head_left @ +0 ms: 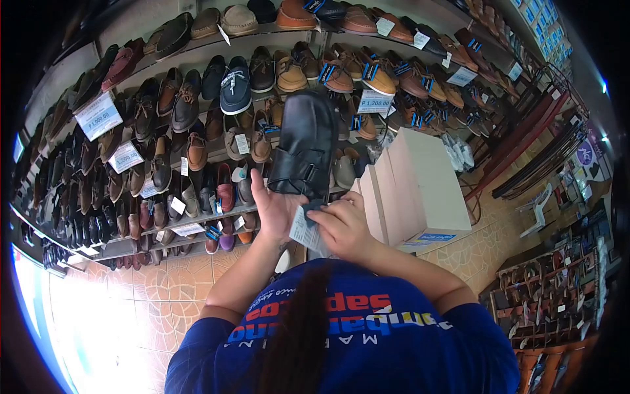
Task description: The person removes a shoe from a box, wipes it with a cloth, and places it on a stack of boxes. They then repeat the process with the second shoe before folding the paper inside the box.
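A black leather shoe [302, 141] with a strap and buckle is held up in front of the shelves. My left hand [277, 209] supports its lower end from beneath, with the thumb stretched upward. Fingers of my right hand [342, 226] pinch a dark tab at the top of a white printed tag [304, 230] just below the shoe. Some clear plastic shows under the tag. Where the tab joins the shoe is hard to make out.
Shelves [262, 33] packed with shoes curve across the front and left. Pale boxes [420, 187] stand close to the right of my right hand. Belts [518, 141] hang farther right, near a white chair [539, 210]. Another shoe rack [545, 289] is at lower right.
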### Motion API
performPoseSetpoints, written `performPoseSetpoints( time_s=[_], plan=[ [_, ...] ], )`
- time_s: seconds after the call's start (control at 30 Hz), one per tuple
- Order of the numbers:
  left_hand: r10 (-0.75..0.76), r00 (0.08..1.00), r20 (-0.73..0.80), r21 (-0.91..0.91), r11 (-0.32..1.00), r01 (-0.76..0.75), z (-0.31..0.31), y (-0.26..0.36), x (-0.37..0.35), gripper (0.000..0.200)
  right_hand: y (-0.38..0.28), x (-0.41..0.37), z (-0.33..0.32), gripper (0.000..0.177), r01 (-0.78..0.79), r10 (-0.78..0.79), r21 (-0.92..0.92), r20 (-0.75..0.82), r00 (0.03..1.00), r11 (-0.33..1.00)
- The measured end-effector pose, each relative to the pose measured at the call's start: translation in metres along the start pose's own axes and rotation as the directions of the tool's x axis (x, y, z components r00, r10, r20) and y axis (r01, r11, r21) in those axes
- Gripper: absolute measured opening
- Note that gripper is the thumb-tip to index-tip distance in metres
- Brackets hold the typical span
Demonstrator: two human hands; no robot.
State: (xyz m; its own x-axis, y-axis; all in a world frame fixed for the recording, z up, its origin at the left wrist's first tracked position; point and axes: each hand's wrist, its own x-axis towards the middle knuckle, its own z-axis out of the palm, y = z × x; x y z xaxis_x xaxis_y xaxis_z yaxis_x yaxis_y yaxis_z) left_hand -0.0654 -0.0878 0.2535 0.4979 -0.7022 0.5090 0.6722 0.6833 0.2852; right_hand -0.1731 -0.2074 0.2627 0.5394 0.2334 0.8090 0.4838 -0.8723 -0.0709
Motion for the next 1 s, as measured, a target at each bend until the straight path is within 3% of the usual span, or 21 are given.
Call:
performPoseSetpoints(
  time_s=[0.1, 0.17, 0.23, 0.3, 0.37, 0.4, 0.5, 0.6, 0.63, 0.67, 0.73, 0.8, 0.83, 0.9, 0.93, 0.97, 1.0],
  plan=[
    [0.110, 0.977, -0.181, 0.111, 0.990, -0.090, 0.022, -0.010, 0.004, 0.085, 0.032, 0.020, -0.012, 0.026, -0.207, 0.199, -0.055, -0.118, 0.973, 0.977],
    [0.042, 0.984, -0.174, 0.058, 0.998, -0.032, 0.022, -0.014, 0.002, 0.086, 0.050, 0.056, -0.021, 0.024, -0.251, 0.221, -0.065, -0.295, 0.929, 0.966],
    [0.029, 0.977, -0.210, 0.035, 0.999, -0.022, 0.028, -0.019, 0.003, 0.087, 0.065, 0.073, -0.022, 0.021, -0.333, 0.318, 0.022, -0.359, 0.877, 0.943],
    [-0.009, 0.970, -0.244, -0.045, 0.999, -0.002, 0.027, -0.012, 0.007, 0.087, 0.052, 0.062, -0.015, 0.022, -0.271, 0.255, -0.007, -0.321, 0.912, 0.962],
    [0.003, 0.962, -0.273, -0.105, 0.994, -0.032, 0.022, 0.002, 0.008, 0.086, 0.015, 0.025, 0.001, 0.024, -0.361, 0.390, 0.160, -0.217, 0.895, 0.919],
    [0.084, 0.943, -0.322, -0.176, 0.973, -0.147, 0.015, 0.007, 0.008, 0.079, 0.007, 0.011, 0.006, 0.025, -0.296, 0.319, 0.139, -0.187, 0.929, 0.945],
    [0.059, 0.958, -0.282, -0.175, 0.978, -0.111, 0.007, 0.005, 0.006, 0.078, 0.000, -0.001, 0.010, 0.027, -0.145, 0.155, 0.080, -0.143, 0.977, 0.986],
    [-0.039, 0.992, -0.123, -0.250, 0.968, 0.007, 0.004, -0.003, 0.006, 0.081, 0.021, 0.036, -0.002, 0.032, -0.101, 0.097, -0.004, -0.229, 0.969, 0.995],
    [-0.059, 0.996, -0.063, -0.270, 0.962, 0.040, 0.005, -0.003, 0.008, 0.081, 0.017, 0.031, -0.003, 0.032, -0.047, 0.047, 0.005, -0.188, 0.981, 0.999],
    [-0.068, 0.989, -0.135, -0.183, 0.982, 0.042, 0.005, 0.000, 0.008, 0.084, 0.009, 0.022, -0.003, 0.032, 0.013, -0.010, 0.018, -0.146, 0.989, 1.000],
    [-0.140, 0.948, 0.284, -0.484, 0.833, 0.268, -0.001, 0.007, 0.008, 0.090, 0.000, -0.007, 0.002, 0.028, 0.084, -0.083, 0.053, -0.021, 0.996, 0.995],
    [-0.080, 0.997, -0.007, -0.440, 0.896, 0.069, -0.017, 0.015, -0.001, 0.092, 0.016, -0.022, 0.001, 0.027, -0.038, 0.038, 0.066, -0.009, 0.999, 0.997],
    [0.161, 0.924, -0.347, 0.105, 0.986, -0.133, 0.022, 0.004, 0.008, 0.088, 0.021, -0.017, -0.005, 0.027, -0.136, 0.138, 0.050, -0.046, 0.989, 0.989],
    [0.157, 0.974, -0.162, 0.295, 0.950, -0.104, 0.023, -0.002, 0.005, 0.084, 0.029, 0.019, -0.025, 0.029, -0.135, 0.134, 0.014, -0.258, 0.957, 0.991],
    [0.149, 0.976, -0.157, 0.385, 0.919, -0.079, 0.020, -0.010, 0.002, 0.084, 0.031, 0.040, -0.037, 0.031, -0.149, 0.138, -0.004, -0.357, 0.924, 0.989],
    [0.101, 0.987, -0.125, 0.305, 0.950, -0.059, 0.011, -0.015, -0.001, 0.084, 0.033, 0.056, -0.040, 0.030, -0.032, 0.006, -0.083, -0.293, 0.956, 0.996],
    [0.043, 0.999, -0.031, 0.081, 0.996, -0.041, -0.004, -0.021, -0.005, 0.083, 0.036, 0.059, -0.037, 0.029, 0.068, -0.101, -0.190, -0.172, 0.980, 0.979]
  ],
)
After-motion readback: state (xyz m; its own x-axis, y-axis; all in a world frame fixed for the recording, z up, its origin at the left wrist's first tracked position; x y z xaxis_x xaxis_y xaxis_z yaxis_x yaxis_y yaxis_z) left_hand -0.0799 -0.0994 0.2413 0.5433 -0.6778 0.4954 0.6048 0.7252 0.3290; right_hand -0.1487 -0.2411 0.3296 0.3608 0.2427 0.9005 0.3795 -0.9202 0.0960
